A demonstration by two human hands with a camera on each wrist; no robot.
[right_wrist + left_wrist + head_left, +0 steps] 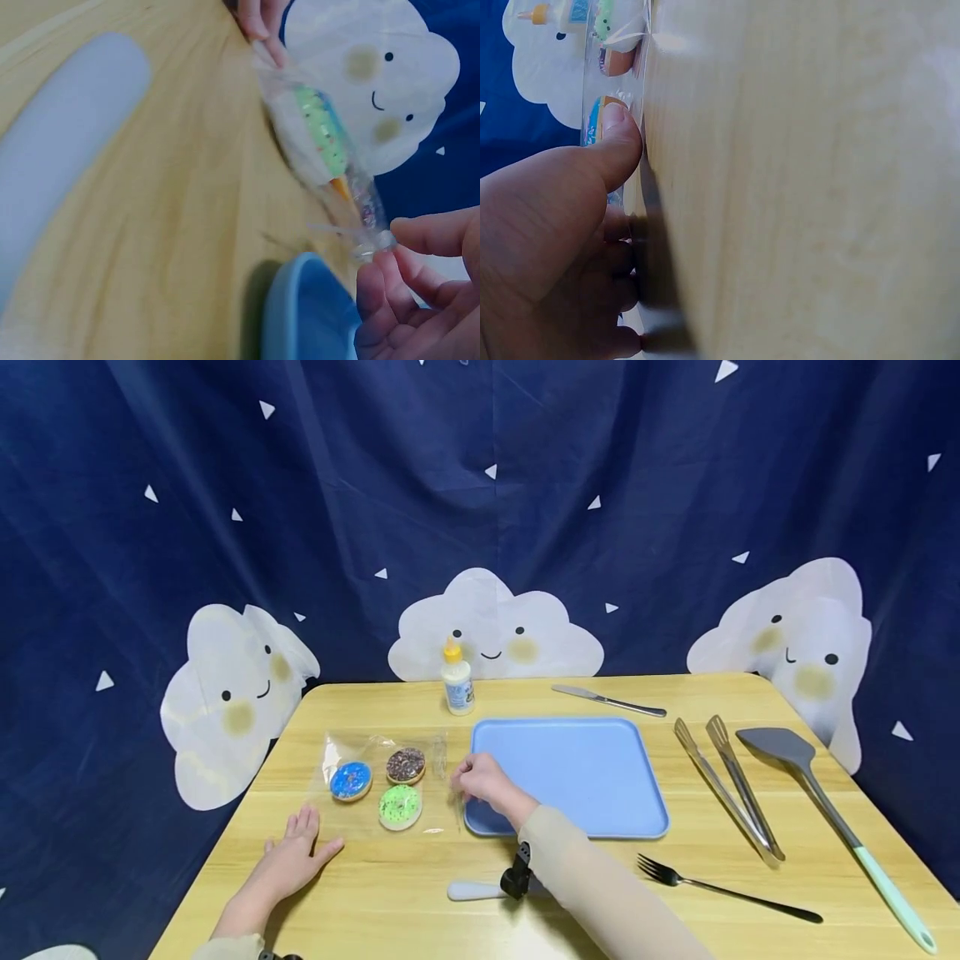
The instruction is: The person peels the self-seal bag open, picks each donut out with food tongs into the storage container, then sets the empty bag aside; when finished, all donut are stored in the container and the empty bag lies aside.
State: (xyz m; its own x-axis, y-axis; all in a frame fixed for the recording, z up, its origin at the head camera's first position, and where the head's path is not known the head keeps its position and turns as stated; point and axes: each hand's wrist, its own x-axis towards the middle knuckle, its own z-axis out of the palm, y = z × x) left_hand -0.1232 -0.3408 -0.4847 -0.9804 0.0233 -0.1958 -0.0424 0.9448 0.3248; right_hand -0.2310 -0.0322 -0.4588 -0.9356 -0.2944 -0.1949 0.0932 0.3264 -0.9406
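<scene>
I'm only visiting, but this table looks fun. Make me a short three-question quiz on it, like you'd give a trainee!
1. Count: how many doughnuts are in the clear bag?
2. Multiple choice: what colour is the handle of the long spatula? (a) red (b) mint green (c) yellow
3. Fill in the gap: "The ____ hand pinches the edge of the bag beside the blue tray."

Key:
1. Three.
2. (b) mint green.
3. Right: the thumb and fingers of the right hand pinch it.
</scene>
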